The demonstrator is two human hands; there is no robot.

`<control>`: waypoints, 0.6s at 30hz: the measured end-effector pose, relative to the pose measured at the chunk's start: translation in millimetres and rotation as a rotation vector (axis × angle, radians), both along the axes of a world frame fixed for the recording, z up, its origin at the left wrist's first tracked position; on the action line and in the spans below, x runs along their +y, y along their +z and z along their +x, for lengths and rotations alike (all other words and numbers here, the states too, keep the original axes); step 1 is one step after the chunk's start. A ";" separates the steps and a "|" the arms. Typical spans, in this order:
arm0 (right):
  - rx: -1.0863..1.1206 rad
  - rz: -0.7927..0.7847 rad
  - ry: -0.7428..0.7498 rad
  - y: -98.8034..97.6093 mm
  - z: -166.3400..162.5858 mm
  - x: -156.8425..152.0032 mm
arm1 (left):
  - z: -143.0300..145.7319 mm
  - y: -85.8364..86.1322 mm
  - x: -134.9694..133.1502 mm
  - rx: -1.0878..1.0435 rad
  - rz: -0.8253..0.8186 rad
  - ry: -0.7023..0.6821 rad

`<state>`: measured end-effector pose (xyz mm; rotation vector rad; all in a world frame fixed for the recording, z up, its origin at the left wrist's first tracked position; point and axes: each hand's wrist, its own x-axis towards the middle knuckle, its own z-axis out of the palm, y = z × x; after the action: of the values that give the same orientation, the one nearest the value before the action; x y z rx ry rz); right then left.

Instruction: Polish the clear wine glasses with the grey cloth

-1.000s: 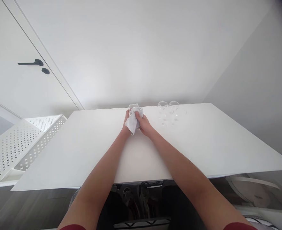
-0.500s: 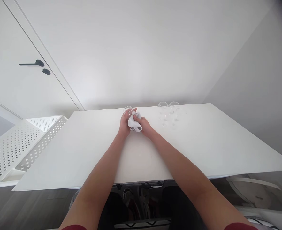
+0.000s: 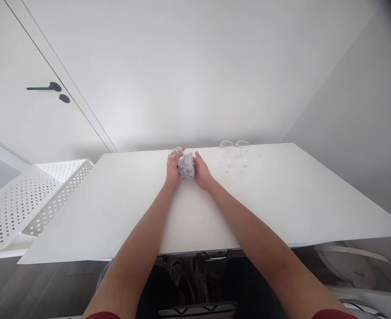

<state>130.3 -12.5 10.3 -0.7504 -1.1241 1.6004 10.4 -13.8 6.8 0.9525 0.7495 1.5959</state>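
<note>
My left hand (image 3: 173,172) is closed around a clear stemmed glass (image 3: 176,153), whose bowl tilts up past my fingers near the table's back edge. A light grey cloth (image 3: 187,165) lies between my two hands, against the lower part of the glass and covering some of it. At the cloth's right edge is my right hand (image 3: 202,172), its fingers fairly straight and pointing away from me, with the cloth's edge at its inner side. How the right thumb grips is hard to make out. Further right, several clear stemmed glasses (image 3: 226,145) stand upright in a group.
The white table (image 3: 122,208) reaches to the wall behind it. To the left are a white perforated rack (image 3: 19,204) and a door with a black handle (image 3: 45,88). Below the table's front edge are shoes (image 3: 188,281), and a pale round object (image 3: 351,266) sits at lower right.
The cloth was bunched up in both hands and is now flatter and more spread between them. My right hand has shifted slightly right, away from the left, and its fingers have straightened.
</note>
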 end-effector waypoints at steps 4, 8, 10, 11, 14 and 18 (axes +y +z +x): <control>0.042 -0.082 0.102 -1.0 14.6 3.5 | -0.4 0.4 0.0 -0.005 0.008 -0.075; 0.066 -0.137 0.328 -2.8 26.8 3.2 | -2.8 3.6 -0.7 -0.037 -0.014 -0.258; 0.080 -0.119 0.379 -2.6 26.4 1.8 | -4.2 5.0 -1.2 -0.035 0.004 -0.307; 0.065 -0.100 0.384 -2.6 24.7 1.1 | -4.5 5.2 -1.5 -0.021 0.015 -0.310; -0.110 0.018 0.284 -4.4 14.5 -0.7 | -3.4 3.6 -2.2 0.058 0.025 -0.226; -0.423 0.217 -0.169 -11.1 -1.1 -2.7 | -0.4 1.0 -3.6 0.123 0.069 -0.035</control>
<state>129.2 -15.2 -0.8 -1.0368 -1.4670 1.1835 10.0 -17.3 7.8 1.1158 0.7617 1.5516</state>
